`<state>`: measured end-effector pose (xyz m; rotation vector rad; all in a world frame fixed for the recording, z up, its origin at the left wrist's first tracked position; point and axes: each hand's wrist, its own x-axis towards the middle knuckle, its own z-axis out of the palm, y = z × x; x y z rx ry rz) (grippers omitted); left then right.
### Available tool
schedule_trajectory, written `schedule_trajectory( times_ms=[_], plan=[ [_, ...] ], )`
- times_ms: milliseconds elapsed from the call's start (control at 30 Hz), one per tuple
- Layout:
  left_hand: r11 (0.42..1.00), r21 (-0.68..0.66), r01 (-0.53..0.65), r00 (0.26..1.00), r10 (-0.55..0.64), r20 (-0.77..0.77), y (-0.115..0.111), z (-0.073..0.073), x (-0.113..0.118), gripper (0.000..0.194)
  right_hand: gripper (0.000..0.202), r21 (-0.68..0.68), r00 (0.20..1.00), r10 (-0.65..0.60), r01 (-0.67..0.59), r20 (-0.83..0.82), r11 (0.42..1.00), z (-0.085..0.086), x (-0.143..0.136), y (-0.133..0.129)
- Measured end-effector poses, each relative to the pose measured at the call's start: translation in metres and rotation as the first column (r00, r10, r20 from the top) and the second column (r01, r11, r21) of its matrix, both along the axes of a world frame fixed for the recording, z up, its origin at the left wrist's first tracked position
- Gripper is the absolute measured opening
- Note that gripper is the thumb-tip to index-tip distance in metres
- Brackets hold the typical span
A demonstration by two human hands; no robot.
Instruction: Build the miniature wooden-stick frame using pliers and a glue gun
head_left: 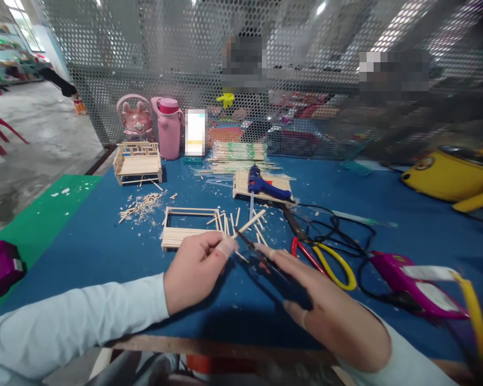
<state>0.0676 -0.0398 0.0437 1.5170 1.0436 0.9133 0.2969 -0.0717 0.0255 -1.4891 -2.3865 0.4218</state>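
My left hand pinches a thin wooden stick between thumb and fingertips. The stick slants up and to the right. In my right hand is a dark, pointed cutting tool, its tip close against the stick; the handle is mostly hidden by the fingers, so its exact kind is unclear. Behind my left hand lies a small frame of glued sticks with a slatted panel. Short cut sticks are scattered around the held stick.
A finished-looking miniature wooden bench stands at the back left, near a pink bottle. A blue glue gun rests on a slatted piece. Scissors with red and yellow handles, black cable and a purple device lie at right.
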Motion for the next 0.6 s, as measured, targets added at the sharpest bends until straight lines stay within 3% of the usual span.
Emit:
schedule_trajectory(
  times_ms=[200, 367, 500, 600],
  plan=[
    [0.999, 0.045, -0.007, 0.999, 0.008, -0.043, -0.001, -0.001, 0.0, 0.035, 0.072, -0.114, 0.999, -0.036, 0.036, -0.004, 0.993, 0.011, -0.01, 0.0],
    [0.999, -0.031, 0.025, 1.0, -0.025, 0.019, -0.005, -0.002, 0.001, 0.034, 0.073, -0.06, 0.997, -0.059, 0.056, -0.057, 0.997, 0.009, -0.009, 0.001],
    [0.979, -0.112, 0.168, 0.982, -0.156, 0.109, -0.011, 0.002, 0.001, 0.022, 0.076, 0.02, 0.993, -0.043, 0.045, -0.108, 0.999, 0.003, -0.008, -0.003],
    [0.978, -0.096, 0.183, 0.982, -0.176, 0.071, -0.013, 0.002, 0.002, 0.031, 0.079, 0.069, 0.995, 0.002, 0.005, -0.096, 0.998, -0.004, -0.008, -0.006]
  ],
)
